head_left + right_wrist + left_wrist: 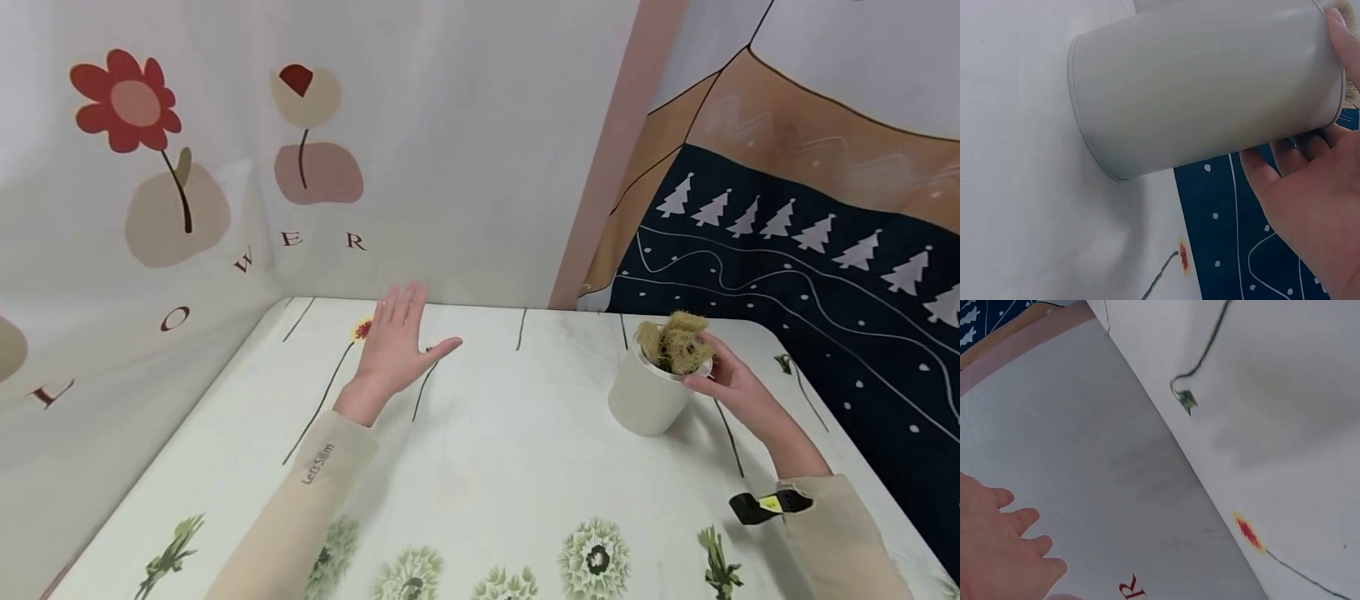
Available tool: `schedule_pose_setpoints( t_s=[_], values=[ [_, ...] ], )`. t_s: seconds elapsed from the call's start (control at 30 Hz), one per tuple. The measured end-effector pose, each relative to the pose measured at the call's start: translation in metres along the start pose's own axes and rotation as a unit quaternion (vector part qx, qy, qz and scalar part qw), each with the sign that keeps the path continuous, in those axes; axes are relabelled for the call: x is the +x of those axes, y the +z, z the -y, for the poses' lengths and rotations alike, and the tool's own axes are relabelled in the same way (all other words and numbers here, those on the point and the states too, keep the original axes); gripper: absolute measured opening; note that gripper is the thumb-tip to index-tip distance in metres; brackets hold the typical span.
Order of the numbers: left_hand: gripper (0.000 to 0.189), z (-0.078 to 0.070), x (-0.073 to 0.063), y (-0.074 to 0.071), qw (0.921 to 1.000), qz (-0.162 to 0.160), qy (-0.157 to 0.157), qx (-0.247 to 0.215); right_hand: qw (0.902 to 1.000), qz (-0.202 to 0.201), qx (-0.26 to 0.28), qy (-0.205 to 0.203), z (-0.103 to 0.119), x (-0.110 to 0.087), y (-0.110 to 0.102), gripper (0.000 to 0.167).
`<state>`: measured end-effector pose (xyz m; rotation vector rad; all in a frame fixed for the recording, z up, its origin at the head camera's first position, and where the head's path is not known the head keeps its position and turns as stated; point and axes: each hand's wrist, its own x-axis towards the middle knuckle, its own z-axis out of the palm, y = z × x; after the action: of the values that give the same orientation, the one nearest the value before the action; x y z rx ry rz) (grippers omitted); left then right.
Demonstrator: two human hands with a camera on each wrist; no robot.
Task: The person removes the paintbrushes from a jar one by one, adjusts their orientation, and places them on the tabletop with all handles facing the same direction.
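On the right of the head view, my right hand [731, 379] grips a white cylindrical bin [647, 400] near its rim. Its thumb lies at the rim on the near side, and the other fingers bend round the far side. The right wrist view shows the bin's smooth wall [1204, 87] between thumb and fingers of that hand [1316, 206]. Shaggy yellow-brown fuzzy stuff [678, 343] sticks out of the bin's top; its lower part is hidden inside. My left hand [397, 342] is held over the table's back part, fingers straight, thumb spread, holding nothing.
A white tablecloth [480, 467] printed with flowers and stems covers the table. Behind it hangs a pale curtain [465, 167] with flower prints and letters. To the right is a dark blue cloth [750, 258] with white trees. A black strap [771, 505] sits at the right wrist.
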<state>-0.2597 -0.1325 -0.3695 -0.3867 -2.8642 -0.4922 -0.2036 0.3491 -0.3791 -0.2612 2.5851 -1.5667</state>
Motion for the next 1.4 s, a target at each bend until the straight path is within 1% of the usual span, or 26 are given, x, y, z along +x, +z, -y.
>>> schedule_pose_setpoints(
  t_s=[0.13,0.33,0.5,0.93,1.23,1.4],
  values=[
    [0.101,-0.009,0.002,0.005,0.9994,-0.006,0.006,-0.034,1.0,0.001,0.005,0.0,0.0,0.0,0.0,0.085],
    [0.098,-0.023,0.004,0.009,0.9979,-0.014,0.014,-0.061,1.0,0.001,0.005,0.003,-0.002,0.002,0.002,0.085],
    [0.096,-0.034,0.007,0.014,0.9959,-0.019,0.019,-0.086,1.0,0.0,-0.007,0.001,-0.002,0.002,0.001,0.084],
    [0.092,-0.062,0.014,0.025,0.9921,-0.028,0.033,-0.118,1.0,0.002,0.006,0.005,-0.002,0.001,0.0,0.085],
    [0.089,-0.083,0.016,0.029,0.9882,-0.034,0.042,-0.143,0.9999,0.003,0.009,-0.004,-0.003,0.0,0.0,0.084],
    [0.088,-0.096,0.017,0.033,0.9868,-0.035,0.044,-0.152,1.0,0.002,0.008,-0.002,-0.005,0.001,0.0,0.084]
  ],
)
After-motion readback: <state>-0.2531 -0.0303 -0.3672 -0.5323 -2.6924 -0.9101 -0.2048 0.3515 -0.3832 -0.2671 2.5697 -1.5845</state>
